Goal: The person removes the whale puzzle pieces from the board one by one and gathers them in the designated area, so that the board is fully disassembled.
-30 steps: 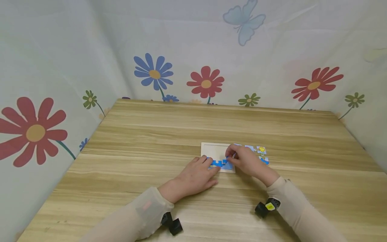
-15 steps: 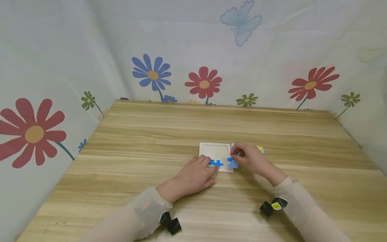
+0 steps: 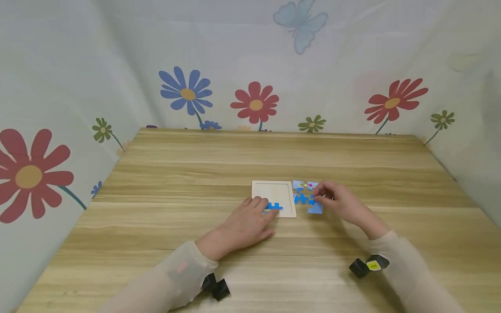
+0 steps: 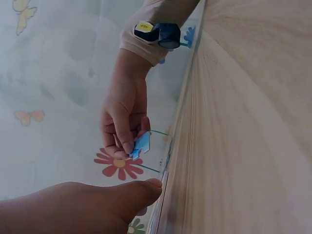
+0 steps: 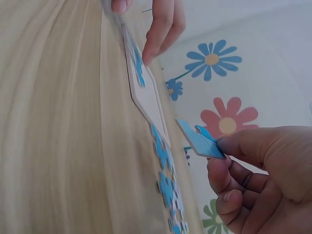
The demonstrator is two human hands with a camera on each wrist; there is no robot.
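Note:
Between thumb and fingertips, my right hand (image 3: pixel 346 208) pinches a blue jigsaw piece (image 5: pixel 197 141). The right wrist view shows this piece raised off the table and tilted. In the head view it overlaps the loose jigsaw pieces (image 3: pixel 301 198) to the right of a pale wooden puzzle tray (image 3: pixel 294 208). My left hand (image 3: pixel 240 224) rests at the tray's lower left, its fingertips on darker blue pieces (image 3: pixel 275 206) that lie inside the frame and are partly hidden by the fingers. The upper part of the tray's recess is bare.
A wood-grain table (image 3: pixel 188 174) spreads around the tray. White cloth with printed flowers (image 3: pixel 256 105) hangs behind it and at the sides. Small black cameras (image 3: pixel 216 287) are strapped to both wrists.
My right hand has moved right with the pinched jigsaw piece, from over the tray's lower right corner to over the loose pieces. My left hand stays at the tray. The head view has shifted slightly.

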